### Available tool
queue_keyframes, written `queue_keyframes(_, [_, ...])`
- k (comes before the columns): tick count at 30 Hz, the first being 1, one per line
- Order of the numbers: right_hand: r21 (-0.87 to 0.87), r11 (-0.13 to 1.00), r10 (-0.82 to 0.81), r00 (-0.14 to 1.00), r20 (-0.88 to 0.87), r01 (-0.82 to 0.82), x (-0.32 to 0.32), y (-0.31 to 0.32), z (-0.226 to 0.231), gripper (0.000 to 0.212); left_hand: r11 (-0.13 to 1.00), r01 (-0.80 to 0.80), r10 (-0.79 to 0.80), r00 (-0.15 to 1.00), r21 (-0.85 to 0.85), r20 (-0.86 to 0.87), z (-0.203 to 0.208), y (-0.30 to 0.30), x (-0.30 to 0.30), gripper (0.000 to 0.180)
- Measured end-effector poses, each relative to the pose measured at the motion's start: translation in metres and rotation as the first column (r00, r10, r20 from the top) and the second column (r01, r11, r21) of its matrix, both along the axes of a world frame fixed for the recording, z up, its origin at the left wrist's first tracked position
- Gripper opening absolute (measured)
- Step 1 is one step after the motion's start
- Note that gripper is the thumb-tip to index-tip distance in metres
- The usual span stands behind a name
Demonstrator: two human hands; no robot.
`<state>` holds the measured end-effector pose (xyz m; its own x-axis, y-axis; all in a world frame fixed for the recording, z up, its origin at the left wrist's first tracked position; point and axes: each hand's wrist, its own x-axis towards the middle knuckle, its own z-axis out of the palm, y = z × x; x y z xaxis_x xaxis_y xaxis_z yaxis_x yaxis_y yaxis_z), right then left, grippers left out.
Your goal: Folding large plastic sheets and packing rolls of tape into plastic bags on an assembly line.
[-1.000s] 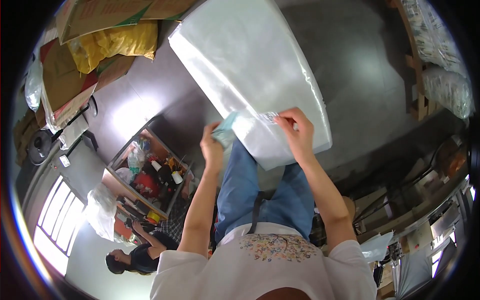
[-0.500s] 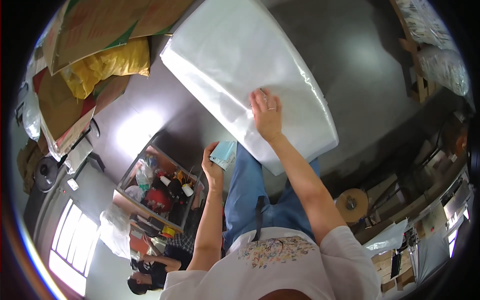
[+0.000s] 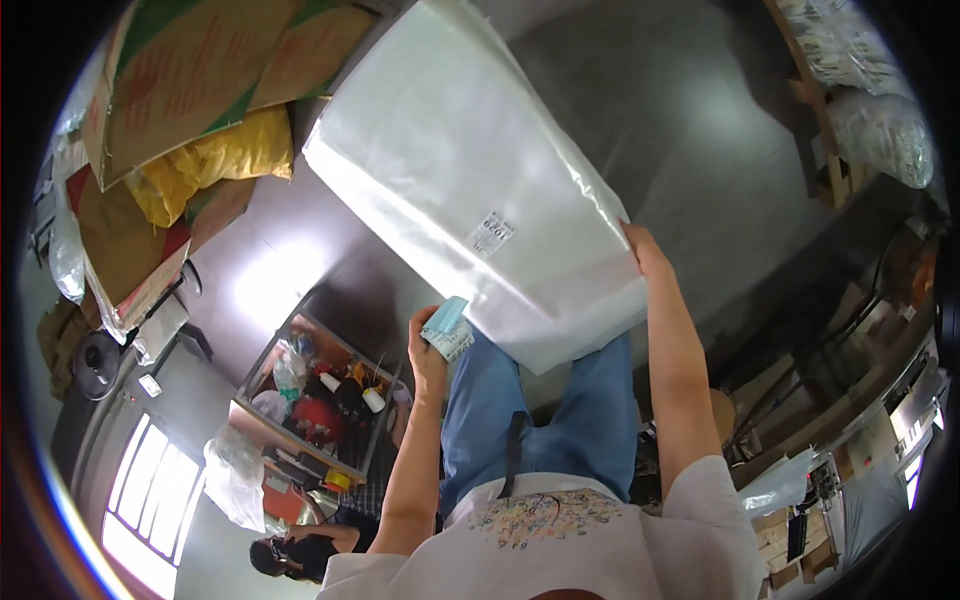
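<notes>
In front of me lies a large white plastic-film bundle (image 3: 440,130), glossy, its near end over my knees. A small white printed label (image 3: 492,233) is on its top face. My right hand (image 3: 648,250) is at the bundle's right edge, fingers wrapped round it and partly hidden by it. Beside the bundle's lower left edge, my left hand (image 3: 424,345) is closed on a sheet of labels (image 3: 448,328), light blue on the back and white with print on the other side.
A bin (image 3: 300,425) of mixed items stands at the left, with a person (image 3: 310,550) in dark clothes beyond it. Flattened cardboard (image 3: 200,70) and a yellow sack (image 3: 210,170) are at the far left. Wrapped packs (image 3: 880,140) sit at the far right, above a workbench.
My right hand has moved from the bundle's top to its right edge, uncovering the label. The bundle has shifted slightly left. The label sheet in my left hand now curls more.
</notes>
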<state>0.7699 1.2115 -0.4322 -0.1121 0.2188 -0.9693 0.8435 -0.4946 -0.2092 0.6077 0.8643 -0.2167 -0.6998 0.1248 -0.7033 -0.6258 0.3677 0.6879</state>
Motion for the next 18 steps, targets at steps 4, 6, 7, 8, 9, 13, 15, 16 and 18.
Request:
queue_keyframes(4, [0.389,0.832,0.359,0.918,0.166,-0.396,-0.056,-0.021,0.061,0.039,0.999,-0.037,0.036,0.994,-0.005,-0.099,0.002,-0.01,0.007,0.027])
queue_keyframes(6, [0.657,0.747,0.115,0.993,0.029,-0.106,-0.047,-0.021,0.078,0.03,0.998,-0.051,0.056,0.99,0.037,-0.126,0.014,0.012,-0.001,0.025])
queue_keyframes(7, [0.816,0.548,-0.081,0.982,-0.17,0.187,-0.041,-0.025,0.086,0.022,0.998,-0.043,0.048,0.99,0.044,-0.129,0.026,0.022,-0.01,0.025])
queue_keyframes(8, [0.929,0.365,0.134,0.984,-0.118,0.062,-0.053,-0.035,0.113,0.016,0.994,-0.044,0.057,0.989,0.1,-0.137,0.044,0.02,-0.02,0.024])
queue_keyframes(9, [0.991,0.127,0.318,0.948,-0.002,-0.04,-0.061,-0.04,0.153,0.01,0.985,-0.039,0.061,0.99,0.167,-0.125,0.058,0.023,-0.029,0.024])
queue_keyframes(13, [0.141,0.972,0.232,0.819,-0.525,-0.186,-0.032,-0.151,0.219,0.007,0.85,0.13,-0.005,0.971,0.511,-0.239,0.13,0.057,-0.068,0.02])
queue_keyframes(15, [0.793,0.539,0.842,0.174,-0.51,-0.285,-0.061,-0.195,0.271,0.014,0.828,0.204,-0.064,0.96,0.522,-0.273,0.152,0.072,-0.077,0.019])
queue_keyframes(16, [0.749,0.551,0.825,0.106,-0.555,-0.367,-0.048,-0.229,0.265,0.015,0.799,0.281,-0.125,0.942,0.532,-0.31,0.156,0.078,-0.081,0.019])
queue_keyframes(18, [0.534,0.431,0.749,-0.04,-0.661,-0.727,-0.035,-0.26,0.235,0.018,0.854,0.414,-0.342,0.903,0.313,-0.261,0.145,0.085,-0.09,0.022])
